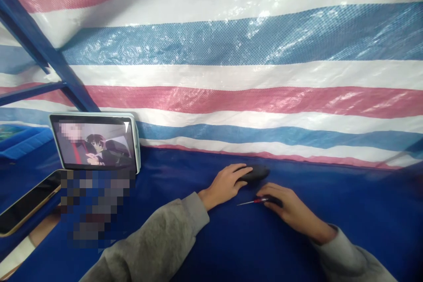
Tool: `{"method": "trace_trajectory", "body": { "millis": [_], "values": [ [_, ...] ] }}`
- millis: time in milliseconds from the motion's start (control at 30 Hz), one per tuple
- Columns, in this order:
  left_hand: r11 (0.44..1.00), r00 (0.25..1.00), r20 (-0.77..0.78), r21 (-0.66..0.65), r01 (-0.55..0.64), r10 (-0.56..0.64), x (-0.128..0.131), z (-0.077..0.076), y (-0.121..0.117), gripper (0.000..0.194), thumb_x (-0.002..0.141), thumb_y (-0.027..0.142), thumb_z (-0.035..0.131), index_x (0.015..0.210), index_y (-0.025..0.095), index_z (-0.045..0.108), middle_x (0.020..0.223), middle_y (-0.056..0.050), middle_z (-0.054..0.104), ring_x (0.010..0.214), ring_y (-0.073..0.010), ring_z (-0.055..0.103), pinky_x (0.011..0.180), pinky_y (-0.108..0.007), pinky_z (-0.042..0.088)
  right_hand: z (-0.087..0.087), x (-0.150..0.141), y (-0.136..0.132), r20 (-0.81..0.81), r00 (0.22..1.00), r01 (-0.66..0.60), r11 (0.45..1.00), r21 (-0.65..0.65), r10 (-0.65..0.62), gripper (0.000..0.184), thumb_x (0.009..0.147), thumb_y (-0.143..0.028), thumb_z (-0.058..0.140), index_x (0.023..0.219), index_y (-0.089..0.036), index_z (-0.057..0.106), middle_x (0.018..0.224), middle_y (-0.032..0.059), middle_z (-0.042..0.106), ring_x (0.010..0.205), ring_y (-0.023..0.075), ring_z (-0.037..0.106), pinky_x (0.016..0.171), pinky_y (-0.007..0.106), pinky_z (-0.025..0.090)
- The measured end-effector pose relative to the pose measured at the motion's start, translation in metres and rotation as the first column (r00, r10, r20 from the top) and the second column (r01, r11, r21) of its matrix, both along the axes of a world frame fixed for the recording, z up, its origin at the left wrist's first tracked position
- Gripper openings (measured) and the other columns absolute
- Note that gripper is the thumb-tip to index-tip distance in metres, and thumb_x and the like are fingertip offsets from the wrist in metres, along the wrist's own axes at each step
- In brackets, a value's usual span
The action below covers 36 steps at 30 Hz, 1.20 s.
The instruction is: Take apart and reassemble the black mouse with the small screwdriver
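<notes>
My left hand (227,183) rests on the blue table cover, its fingers curled over a small black oval object (257,172). My right hand (288,208) lies just right of it and grips a small screwdriver (253,202) with a red and black handle. The thin metal shaft points left, toward my left wrist. Both arms wear grey sleeves.
A tablet (95,143) showing a cartoon stands propped at the left against the striped red, white and blue tarp (251,66). A phone (28,202) with a dark screen lies at the far left. Blue metal bars (39,48) cross the upper left.
</notes>
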State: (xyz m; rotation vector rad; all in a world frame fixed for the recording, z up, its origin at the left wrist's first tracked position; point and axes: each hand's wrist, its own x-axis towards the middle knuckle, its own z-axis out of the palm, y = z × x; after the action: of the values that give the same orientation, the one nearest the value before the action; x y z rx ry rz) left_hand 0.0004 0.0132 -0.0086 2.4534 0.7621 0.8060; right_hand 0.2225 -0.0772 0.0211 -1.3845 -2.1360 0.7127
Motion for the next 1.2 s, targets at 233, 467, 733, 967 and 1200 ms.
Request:
{"method": "trace_trajectory", "body": {
  "millis": [233, 467, 733, 967, 1200],
  "values": [
    [0.988, 0.991, 0.135, -0.154, 0.011, 0.010, 0.001, 0.003, 0.004, 0.036, 0.098, 0.031, 0.055, 0.134, 0.026, 0.053, 0.132, -0.003, 0.062, 0.121, -0.0188, 0.058, 0.109, -0.036, 0.043, -0.016, -0.015, -0.008, -0.021, 0.990, 0.134, 0.909, 0.394, -0.136, 0.019, 0.088, -0.026, 0.057, 0.102, -0.026, 0.070, 0.102, 0.0075, 0.071, 0.099, 0.0249, 0.066, 0.091, 0.044, 0.053],
    [0.962, 0.985, 0.164, -0.274, -0.009, 0.056, 0.002, 0.005, 0.009, 0.029, 0.100, 0.033, 0.049, 0.126, 0.026, 0.058, 0.125, -0.002, 0.065, 0.115, -0.0196, 0.060, 0.107, -0.038, 0.042, -0.024, -0.011, 0.032, -0.252, 0.839, 0.544, 0.736, 0.403, -0.482, 0.023, 0.094, -0.033, 0.046, 0.097, -0.022, 0.067, 0.101, 0.0084, 0.069, 0.100, 0.0237, 0.064, 0.094, 0.044, 0.050],
    [0.970, 0.993, 0.037, -0.221, -0.098, 0.108, 0.003, 0.006, 0.008, 0.035, 0.104, 0.035, 0.035, 0.132, 0.027, 0.055, 0.114, -0.004, 0.060, 0.110, -0.0193, 0.057, 0.102, -0.038, 0.046, -0.029, -0.012, 0.031, -0.144, 0.918, 0.396, 0.847, 0.355, -0.369, 0.028, 0.092, -0.037, 0.052, 0.114, -0.022, 0.062, 0.118, 0.0100, 0.065, 0.113, 0.0249, 0.060, 0.102, 0.045, 0.047],
    [0.978, 0.996, -0.008, -0.189, -0.092, 0.092, 0.002, 0.003, 0.010, 0.036, 0.104, 0.033, 0.037, 0.135, 0.024, 0.055, 0.114, -0.005, 0.060, 0.109, -0.0188, 0.056, 0.103, -0.037, 0.044, -0.036, -0.011, 0.030, -0.050, 0.957, 0.288, 0.920, 0.265, -0.285, 0.049, 0.086, -0.046, 0.061, 0.131, -0.026, 0.055, 0.132, 0.0114, 0.060, 0.123, 0.0295, 0.055, 0.105, 0.052, 0.044],
    [0.968, 0.998, -0.057, -0.251, -0.015, 0.001, -0.002, 0.001, 0.012, 0.062, 0.083, 0.048, 0.072, 0.139, 0.027, 0.052, 0.135, -0.007, 0.052, 0.125, -0.0266, 0.049, 0.110, -0.045, 0.038, -0.032, -0.014, 0.030, -0.026, 0.951, 0.307, 0.927, 0.217, -0.309, 0.041, 0.087, -0.046, 0.060, 0.122, -0.024, 0.058, 0.122, 0.0101, 0.064, 0.115, 0.0272, 0.058, 0.099, 0.048, 0.046]
  ]
}}
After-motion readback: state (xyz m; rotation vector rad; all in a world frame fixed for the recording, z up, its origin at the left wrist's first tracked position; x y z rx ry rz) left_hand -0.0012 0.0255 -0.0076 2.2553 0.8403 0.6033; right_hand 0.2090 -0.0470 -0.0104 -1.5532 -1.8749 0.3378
